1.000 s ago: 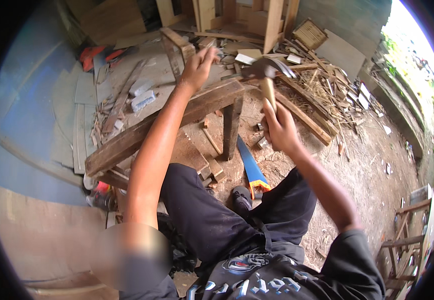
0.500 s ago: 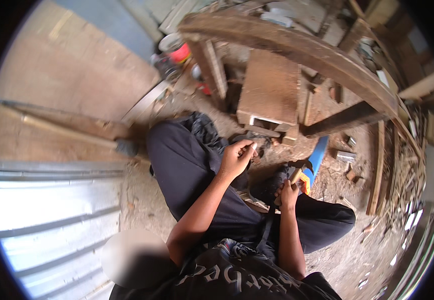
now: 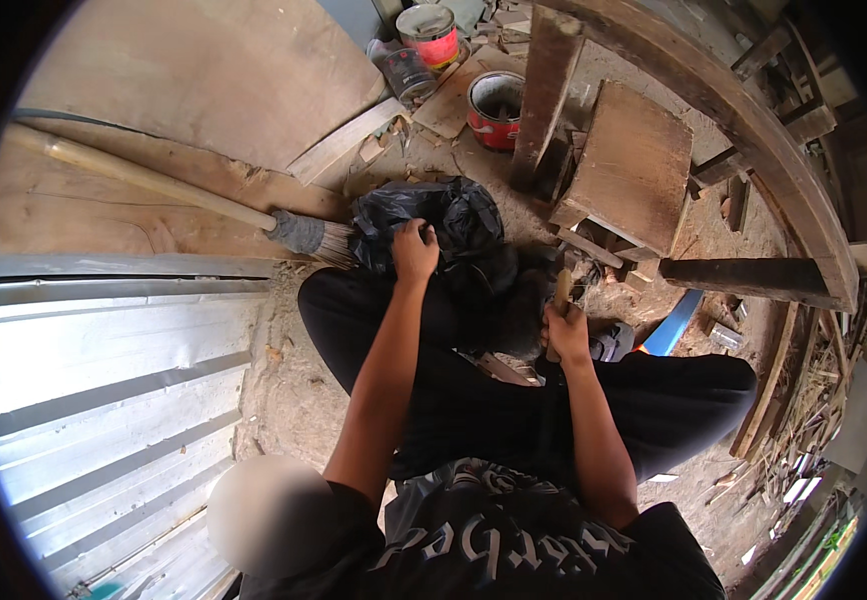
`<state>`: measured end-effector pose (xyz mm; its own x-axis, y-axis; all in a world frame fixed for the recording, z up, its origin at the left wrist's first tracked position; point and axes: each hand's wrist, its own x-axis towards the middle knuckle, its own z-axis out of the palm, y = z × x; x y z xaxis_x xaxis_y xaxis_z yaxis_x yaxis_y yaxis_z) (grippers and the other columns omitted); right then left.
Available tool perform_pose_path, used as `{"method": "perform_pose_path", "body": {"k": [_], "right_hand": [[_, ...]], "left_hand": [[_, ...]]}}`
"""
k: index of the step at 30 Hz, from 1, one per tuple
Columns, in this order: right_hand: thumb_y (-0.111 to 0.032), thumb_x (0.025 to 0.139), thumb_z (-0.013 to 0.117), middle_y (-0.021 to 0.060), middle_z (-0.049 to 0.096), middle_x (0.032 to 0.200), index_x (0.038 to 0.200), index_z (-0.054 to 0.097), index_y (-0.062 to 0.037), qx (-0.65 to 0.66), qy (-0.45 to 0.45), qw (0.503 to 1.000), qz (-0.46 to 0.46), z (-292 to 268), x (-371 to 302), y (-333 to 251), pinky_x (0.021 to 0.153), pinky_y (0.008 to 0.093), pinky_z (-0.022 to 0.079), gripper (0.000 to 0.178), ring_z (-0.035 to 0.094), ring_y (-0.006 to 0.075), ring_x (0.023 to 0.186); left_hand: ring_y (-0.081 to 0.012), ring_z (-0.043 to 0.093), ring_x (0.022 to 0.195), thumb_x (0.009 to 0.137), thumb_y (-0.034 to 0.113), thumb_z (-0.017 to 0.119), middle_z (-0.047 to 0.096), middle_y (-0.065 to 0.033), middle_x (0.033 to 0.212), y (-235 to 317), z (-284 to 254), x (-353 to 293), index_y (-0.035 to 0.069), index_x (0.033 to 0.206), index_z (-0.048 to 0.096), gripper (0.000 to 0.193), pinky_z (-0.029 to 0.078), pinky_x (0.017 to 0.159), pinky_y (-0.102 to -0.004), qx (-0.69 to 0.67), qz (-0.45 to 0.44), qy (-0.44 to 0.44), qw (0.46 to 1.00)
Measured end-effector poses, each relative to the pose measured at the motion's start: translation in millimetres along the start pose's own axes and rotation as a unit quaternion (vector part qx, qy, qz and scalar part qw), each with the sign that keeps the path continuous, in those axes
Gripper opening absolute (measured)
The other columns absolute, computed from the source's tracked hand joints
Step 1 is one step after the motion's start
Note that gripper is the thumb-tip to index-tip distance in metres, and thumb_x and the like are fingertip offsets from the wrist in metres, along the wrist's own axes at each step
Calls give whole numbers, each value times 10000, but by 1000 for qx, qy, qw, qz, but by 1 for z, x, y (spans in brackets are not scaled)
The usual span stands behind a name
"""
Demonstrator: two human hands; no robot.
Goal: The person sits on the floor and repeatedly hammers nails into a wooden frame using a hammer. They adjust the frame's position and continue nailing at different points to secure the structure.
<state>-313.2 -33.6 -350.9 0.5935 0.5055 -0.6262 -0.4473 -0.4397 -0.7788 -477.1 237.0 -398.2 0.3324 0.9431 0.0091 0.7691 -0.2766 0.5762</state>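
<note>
The person's left hand (image 3: 415, 250), above the middle of the frame, is over the near side of an open, crumpled black plastic bag (image 3: 469, 210). Its fingers are bent and fairly close together; whether they pinch anything cannot be told. Because the bag's inside is dark, any sharp offcut or nail in it would go unseen, and a blind reach could prick the fingertips. The thin plastic could also tear or tip if pulled sideways. A long-handled broom with a pale wooden shaft (image 3: 154, 178) lies at the upper left, its bristles just beside the bag, so a tug on the plastic might drag it along.

The right hand (image 3: 567, 335), right of centre, has its fingers wrapped around a pale wooden tool handle (image 3: 562, 290) that stands up between the knees. The tool's head cannot be made out, so a careless turn of the wrist could knock a shin or knee. Farther right, a saw with a blue blade (image 3: 674, 325) lies on the floor beside a grey shoe (image 3: 614, 342); shifting that foot could bring it against the teeth. A brown wooden trestle beam (image 3: 744, 95) arches across the upper right, and rising carelessly might bump it.
</note>
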Motion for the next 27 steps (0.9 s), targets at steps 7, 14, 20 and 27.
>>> {"method": "perform_pose_path", "body": {"k": [7,14,20,27], "right_hand": [[-174,960,622,27,547,726,956,578,-9,-63,34,997,1,-2,5,11,447,306,437,171,522,120,513],[-186,973,621,16,537,729,970,576,-26,-71,50,996,29,9,-8,-2,444,300,432,167,507,112,512],[-207,940,632,51,565,640,892,570,19,-80,69,994,0,10,-15,3,433,330,429,240,546,148,469],[-200,934,646,58,565,662,920,560,15,-130,76,989,-13,3,-5,24,443,340,451,232,566,169,494]], "left_hand": [[-294,320,1481,885,370,685,428,-137,1549,-36,20,-5,211,1474,505,636,167,1218,-632,230,31,-319,919],[-368,468,1358,866,364,688,610,-200,1331,-60,59,9,65,1169,719,427,221,1214,-538,51,-7,-229,972],[-409,648,1077,853,269,720,714,-203,1093,-55,64,21,57,1127,692,347,428,1035,-549,48,-70,-182,980],[-391,560,1240,827,242,753,673,-182,1226,-50,71,27,86,1201,684,411,385,1066,-656,160,-3,-195,968]]}}
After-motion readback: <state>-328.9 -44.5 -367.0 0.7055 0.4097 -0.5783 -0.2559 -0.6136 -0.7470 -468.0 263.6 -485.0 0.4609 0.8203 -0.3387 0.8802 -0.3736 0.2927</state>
